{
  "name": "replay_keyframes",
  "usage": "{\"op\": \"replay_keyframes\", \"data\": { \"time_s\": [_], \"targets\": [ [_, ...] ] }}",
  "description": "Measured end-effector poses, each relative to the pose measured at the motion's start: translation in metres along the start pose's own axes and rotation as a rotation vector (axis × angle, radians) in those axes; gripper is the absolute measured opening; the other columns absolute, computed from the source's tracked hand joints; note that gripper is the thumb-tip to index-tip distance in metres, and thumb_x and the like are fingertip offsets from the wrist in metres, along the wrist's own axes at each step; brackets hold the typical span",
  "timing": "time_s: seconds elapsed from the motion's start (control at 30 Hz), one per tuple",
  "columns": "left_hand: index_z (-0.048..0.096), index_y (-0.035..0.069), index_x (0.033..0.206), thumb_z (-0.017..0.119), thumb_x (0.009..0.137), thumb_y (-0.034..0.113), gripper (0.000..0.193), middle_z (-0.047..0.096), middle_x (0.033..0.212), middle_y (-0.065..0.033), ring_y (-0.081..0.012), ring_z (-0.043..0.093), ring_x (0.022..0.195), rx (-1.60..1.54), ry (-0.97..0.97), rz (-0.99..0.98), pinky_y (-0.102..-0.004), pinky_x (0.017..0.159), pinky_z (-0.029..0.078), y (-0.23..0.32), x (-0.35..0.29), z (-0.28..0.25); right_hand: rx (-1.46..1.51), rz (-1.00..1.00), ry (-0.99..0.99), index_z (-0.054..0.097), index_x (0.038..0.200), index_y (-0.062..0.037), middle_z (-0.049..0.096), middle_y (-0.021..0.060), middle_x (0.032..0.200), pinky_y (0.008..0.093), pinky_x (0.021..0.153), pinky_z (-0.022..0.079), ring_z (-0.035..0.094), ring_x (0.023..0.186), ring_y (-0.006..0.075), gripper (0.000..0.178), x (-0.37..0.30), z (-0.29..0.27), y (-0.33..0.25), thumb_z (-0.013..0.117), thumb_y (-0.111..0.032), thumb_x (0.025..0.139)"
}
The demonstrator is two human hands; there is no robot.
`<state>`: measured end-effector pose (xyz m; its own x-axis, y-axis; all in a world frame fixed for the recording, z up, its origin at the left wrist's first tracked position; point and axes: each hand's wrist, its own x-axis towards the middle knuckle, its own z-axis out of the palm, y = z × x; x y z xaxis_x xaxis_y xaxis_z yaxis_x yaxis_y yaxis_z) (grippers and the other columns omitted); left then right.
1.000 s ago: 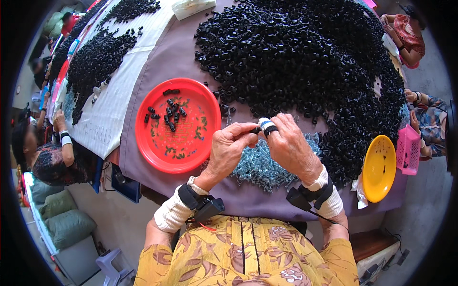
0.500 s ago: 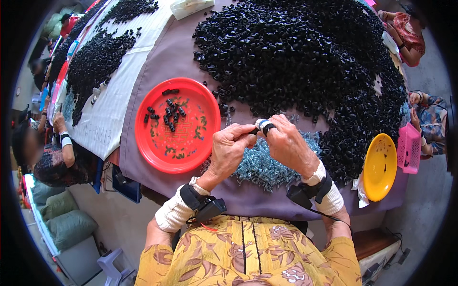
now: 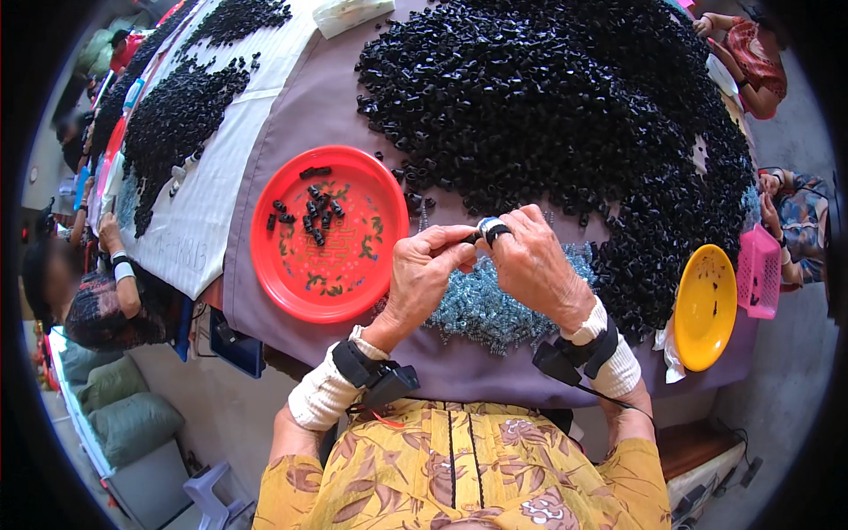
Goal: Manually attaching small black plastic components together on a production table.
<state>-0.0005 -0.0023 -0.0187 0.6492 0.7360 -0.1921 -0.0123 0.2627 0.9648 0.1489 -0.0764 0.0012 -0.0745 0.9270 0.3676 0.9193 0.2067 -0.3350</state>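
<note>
My left hand (image 3: 426, 272) is closed, thumb and forefinger pinching a small black plastic piece (image 3: 471, 238) that is mostly hidden. Against its right end, my right hand (image 3: 536, 265) is closed too, with bands round a finger; what its fingertips grip is hidden. Both hands hover over a heap of small bluish-silver coil springs (image 3: 495, 311). To the left of them lies a round red tray (image 3: 371, 265) with several black pieces (image 3: 315, 216), some joined end to end. Beyond my hands spreads a large pile of similar black pieces (image 3: 539, 106).
A yellow oval plate (image 3: 707, 318) and a pink basket (image 3: 757, 265) are at the right edge of the purple-grey cloth (image 3: 291, 115). On the left, a white cloth (image 3: 190, 247) bears another black pile (image 3: 190, 115). Other people sit along both sides.
My fingers have shifted slightly around the black piece, and less of it shows between them now. The tray and the piles look the same.
</note>
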Motion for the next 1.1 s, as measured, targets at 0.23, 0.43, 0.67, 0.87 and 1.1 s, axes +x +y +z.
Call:
{"op": "replay_keyframes", "data": {
  "time_s": [0.23,0.43,0.67,0.87,1.1],
  "targets": [
    [0.065,-0.003,0.099,0.062,0.083,0.001,0.018,0.065,0.081,-0.0054,-0.0096,0.061,0.071,0.014,0.040,0.069,-0.0214,0.066,0.050,-0.007,-0.004,0.002,0.242,-0.037,-0.022,0.052,0.075,0.0005,0.056,0.0137,0.070,0.0378,0.070,0.043,0.055,0.070,0.0298,0.011,0.000,-0.001,0.007,0.061,0.005,0.071],
    [0.065,-0.004,0.099,0.063,0.082,0.002,0.018,0.065,0.083,-0.0062,-0.0104,0.062,0.073,0.108,0.042,0.054,-0.0220,0.067,0.051,-0.013,-0.005,0.000,0.258,-0.010,-0.075,0.057,0.072,-0.0017,0.058,0.0120,0.073,0.0361,0.076,0.042,0.056,0.075,0.0275,0.008,-0.005,0.008,0.012,0.055,0.004,0.067],
    [0.064,-0.003,0.100,0.060,0.087,0.009,0.019,0.066,0.084,-0.0078,-0.0117,0.063,0.073,-0.036,-0.058,-0.095,-0.0245,0.068,0.053,0.000,-0.002,-0.006,0.042,-0.052,-0.151,0.058,0.071,-0.0033,0.058,0.0099,0.072,0.0360,0.076,0.040,0.056,0.074,0.0250,0.005,0.006,-0.002,0.015,0.055,0.001,0.070],
    [0.063,-0.004,0.104,0.058,0.088,0.009,0.021,0.066,0.082,-0.0074,-0.0105,0.062,0.073,-0.093,-0.076,-0.138,-0.0240,0.069,0.052,0.005,-0.003,-0.007,0.156,0.009,-0.096,0.059,0.070,-0.0054,0.057,0.0070,0.069,0.0349,0.074,0.039,0.055,0.069,0.0225,0.007,0.007,-0.013,0.014,0.058,-0.007,0.077],
    [0.062,-0.004,0.104,0.059,0.088,0.011,0.022,0.066,0.086,-0.0093,-0.0143,0.063,0.078,-0.016,-0.099,-0.115,-0.0280,0.074,0.053,0.006,-0.001,-0.006,0.154,-0.080,-0.007,0.057,0.069,-0.0020,0.055,0.0081,0.072,0.0358,0.078,0.041,0.054,0.072,0.0236,0.008,0.002,-0.008,0.015,0.063,-0.003,0.074]
  ]
}}
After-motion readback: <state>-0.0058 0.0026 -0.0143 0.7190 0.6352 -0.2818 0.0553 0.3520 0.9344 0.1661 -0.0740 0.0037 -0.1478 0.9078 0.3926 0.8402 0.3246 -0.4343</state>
